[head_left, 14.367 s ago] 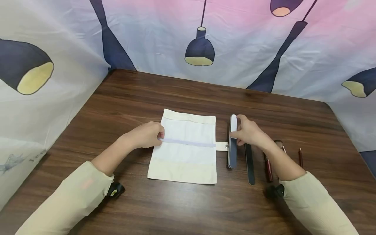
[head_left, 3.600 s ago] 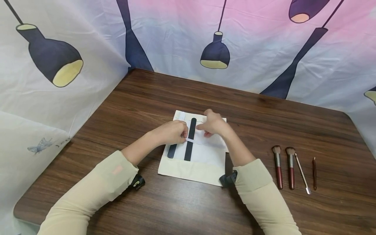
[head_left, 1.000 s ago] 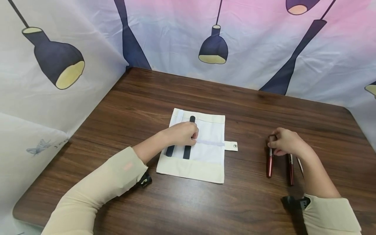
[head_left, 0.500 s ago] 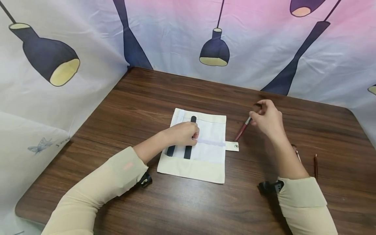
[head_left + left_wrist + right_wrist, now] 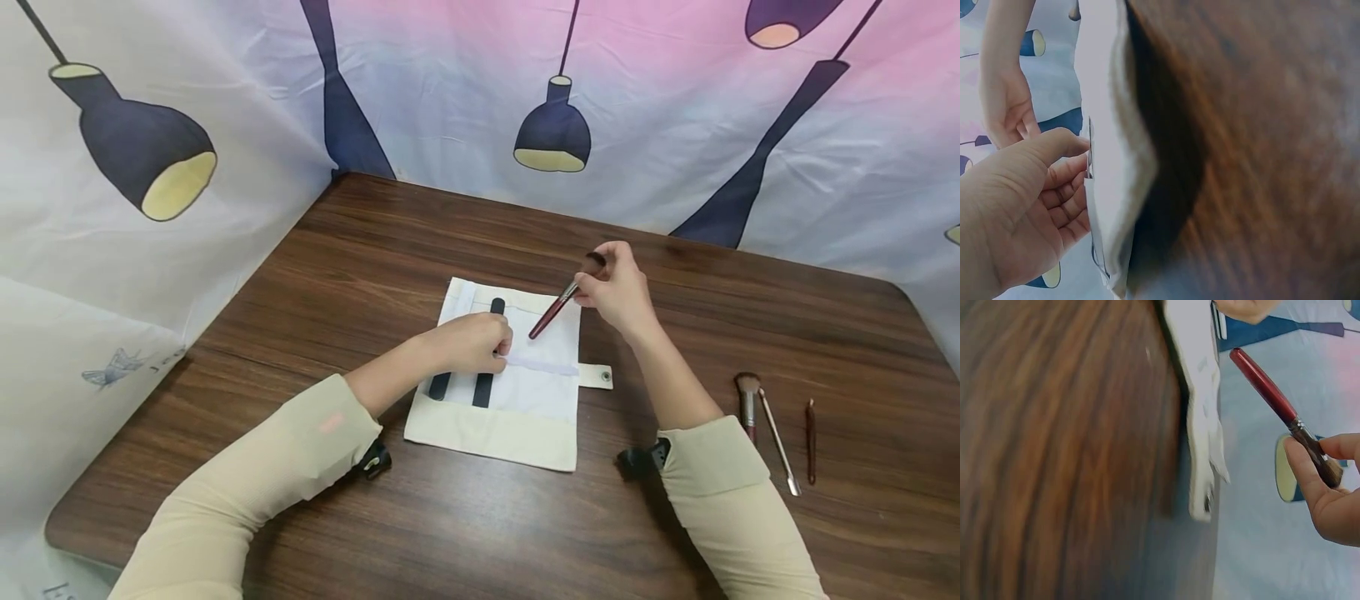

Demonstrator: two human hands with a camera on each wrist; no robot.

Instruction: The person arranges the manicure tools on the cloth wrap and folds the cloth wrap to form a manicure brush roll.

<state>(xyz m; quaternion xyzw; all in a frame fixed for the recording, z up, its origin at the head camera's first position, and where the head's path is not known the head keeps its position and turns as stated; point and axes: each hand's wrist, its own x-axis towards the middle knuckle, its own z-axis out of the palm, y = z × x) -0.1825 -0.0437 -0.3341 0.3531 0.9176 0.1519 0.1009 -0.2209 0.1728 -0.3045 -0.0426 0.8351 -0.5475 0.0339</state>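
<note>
A person works with both hands at a wooden tabletop [image 5: 465, 533]. A cream cloth roll [image 5: 495, 437] lies flat and unfolded in the middle, its snap strap [image 5: 596, 377] stretched out to the right.

The left hand [image 5: 472, 343] rests over the cloth, its grip curled, thumb and fingers apparently clamped on the pale band [image 5: 542, 365] that crosses it. This probably keeps the band lifted and the cloth from sliding. Under that hand, 2 flat strips, a dark-ended one [image 5: 440, 385] and a black one [image 5: 483, 390], lie side by side; the hand hides their middles.

The right hand [image 5: 618, 292] has its grip closed on a makeup brush [image 5: 550, 318], pinched near the bristles. Held there, the red handle is left free and slants down over the cloth; the right wrist view shows its tip apart from it.

To the right, well apart from the roll, 3 slim tools lie in a loose row, seemingly for easy reach: a second brush [image 5: 747, 402], a metal tool [image 5: 778, 442] and a reddish-brown stick [image 5: 811, 442].
</note>
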